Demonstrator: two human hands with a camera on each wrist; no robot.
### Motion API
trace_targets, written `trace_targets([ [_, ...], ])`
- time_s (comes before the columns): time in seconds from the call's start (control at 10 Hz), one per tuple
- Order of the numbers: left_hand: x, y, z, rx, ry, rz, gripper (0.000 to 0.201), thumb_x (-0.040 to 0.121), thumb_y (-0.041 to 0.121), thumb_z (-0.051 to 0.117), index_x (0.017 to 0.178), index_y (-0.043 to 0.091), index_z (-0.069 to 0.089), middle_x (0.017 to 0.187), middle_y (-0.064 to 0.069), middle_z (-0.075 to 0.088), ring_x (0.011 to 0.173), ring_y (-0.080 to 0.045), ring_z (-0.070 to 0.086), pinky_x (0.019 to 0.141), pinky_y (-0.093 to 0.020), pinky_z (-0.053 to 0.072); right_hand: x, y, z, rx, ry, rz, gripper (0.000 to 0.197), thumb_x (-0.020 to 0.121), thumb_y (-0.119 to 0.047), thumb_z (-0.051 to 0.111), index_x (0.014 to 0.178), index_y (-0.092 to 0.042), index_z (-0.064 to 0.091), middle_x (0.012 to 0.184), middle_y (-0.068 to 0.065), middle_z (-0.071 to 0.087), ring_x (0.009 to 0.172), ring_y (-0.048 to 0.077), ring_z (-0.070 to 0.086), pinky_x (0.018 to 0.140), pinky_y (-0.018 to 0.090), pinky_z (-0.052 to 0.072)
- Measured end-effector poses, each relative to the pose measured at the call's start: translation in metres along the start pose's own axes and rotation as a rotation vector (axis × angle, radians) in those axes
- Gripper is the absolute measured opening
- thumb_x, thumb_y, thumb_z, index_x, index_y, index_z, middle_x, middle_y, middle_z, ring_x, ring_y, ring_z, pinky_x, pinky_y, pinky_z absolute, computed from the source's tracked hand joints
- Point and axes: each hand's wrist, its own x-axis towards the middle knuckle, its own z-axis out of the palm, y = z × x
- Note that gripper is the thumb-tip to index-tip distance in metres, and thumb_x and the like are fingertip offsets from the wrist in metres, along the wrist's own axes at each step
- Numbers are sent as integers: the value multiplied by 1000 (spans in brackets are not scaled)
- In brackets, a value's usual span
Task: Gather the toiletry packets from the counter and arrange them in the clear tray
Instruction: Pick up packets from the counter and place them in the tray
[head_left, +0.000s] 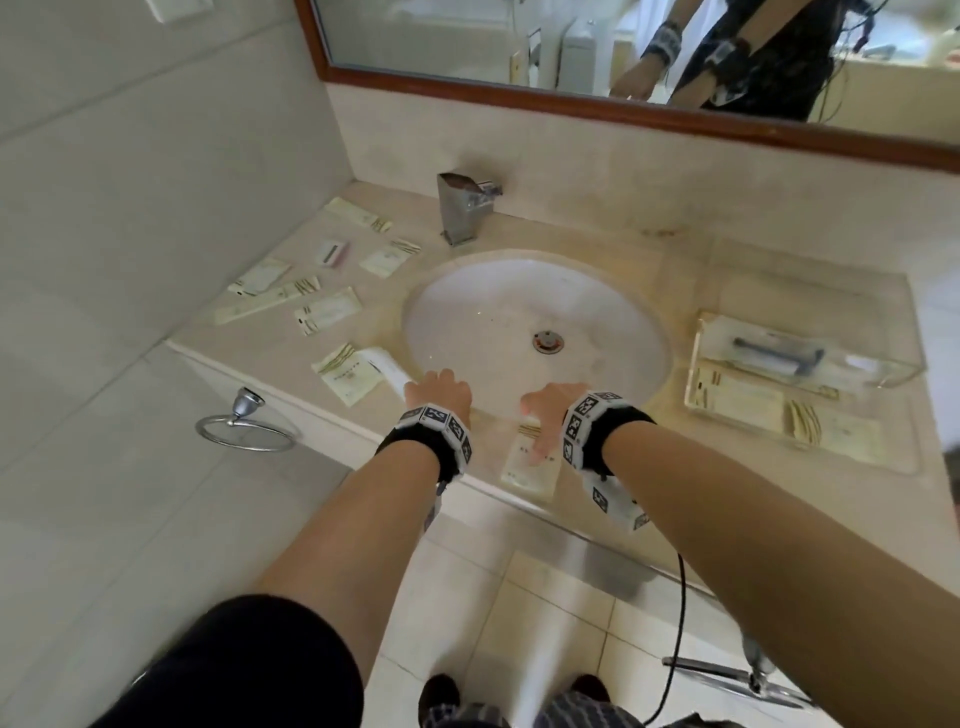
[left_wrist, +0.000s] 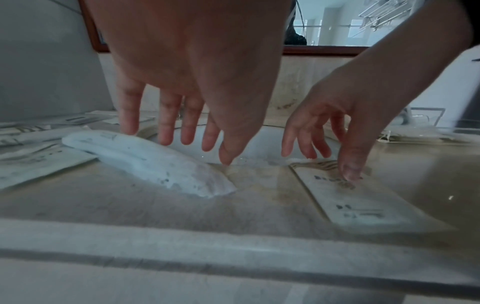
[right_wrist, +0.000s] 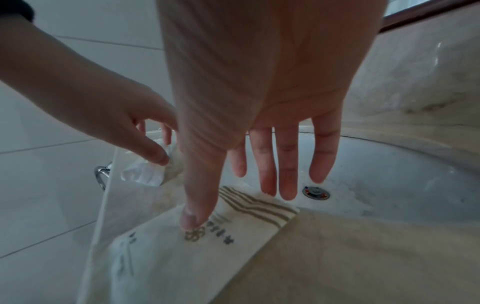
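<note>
A cream packet (head_left: 530, 470) with brown stripes lies on the counter's front edge, just before the basin. My right hand (head_left: 540, 415) hangs over it with straight fingers, and its thumb tip (right_wrist: 192, 220) touches the cream packet (right_wrist: 182, 253). A long white packet (head_left: 384, 366) lies at the basin's left rim. My left hand (head_left: 439, 387) hovers at its near end, fingers straight and spread, one fingertip (left_wrist: 128, 125) touching the white packet (left_wrist: 145, 162). Neither hand holds anything. The clear tray (head_left: 698, 364) stands right of the basin with several packets and a dark-handled item inside.
Several more cream packets (head_left: 327, 312) lie scattered over the left counter up to the wall. A chrome faucet (head_left: 465, 210) stands behind the round basin (head_left: 467, 312). A towel ring (head_left: 244, 423) hangs below the counter's front left. A mirror (head_left: 571, 47) runs along the back wall.
</note>
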Motion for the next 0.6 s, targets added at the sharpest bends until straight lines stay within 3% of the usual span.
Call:
trace_targets([
  [0.1,6,-7,7,-45,-13,-58,42,91,27,55,130,16,46,132,-6,43,124,-24,44,95,-40,41,-2,-1,10,56,11,40,88,43,-48,77,124,-35,46,107,-4,65,83,23,65,67,41,57],
  [0.2,9,-8,12,-28,-3,-135,46,91,29,54,133,17,41,134,-7,39,125,-24,41,95,-42,41,-59,-20,-22,64,70,-44,84,54,-34,82,125,-29,37,121,2,57,98,30,64,74,44,57],
  [0.3,6,-12,11,-77,-21,-226,55,90,30,53,138,14,32,137,-12,37,122,-30,44,91,-45,46,-74,-27,-34,88,61,-52,76,55,-31,84,119,-23,44,113,5,62,95,28,65,77,45,58],
  [0.4,4,-25,17,-196,-139,-274,62,89,31,57,141,10,29,131,-19,49,111,-35,56,84,-44,50,-73,-29,-31,92,70,-33,86,50,-35,84,122,-27,37,114,2,58,97,26,63,76,42,57],
  [0.5,7,-25,29,-387,-166,-293,73,91,21,60,149,5,20,141,-23,44,126,-39,50,103,-49,43,-67,-27,-24,119,39,-16,97,47,-38,85,129,-29,34,121,1,56,99,24,63,70,36,56],
  [0.6,16,-24,42,-376,-164,-330,72,95,13,53,151,2,10,144,-25,41,132,-39,44,109,-48,37,-85,-34,-36,130,55,-29,68,61,-32,82,119,-19,50,102,6,64,85,24,67,66,33,55],
])
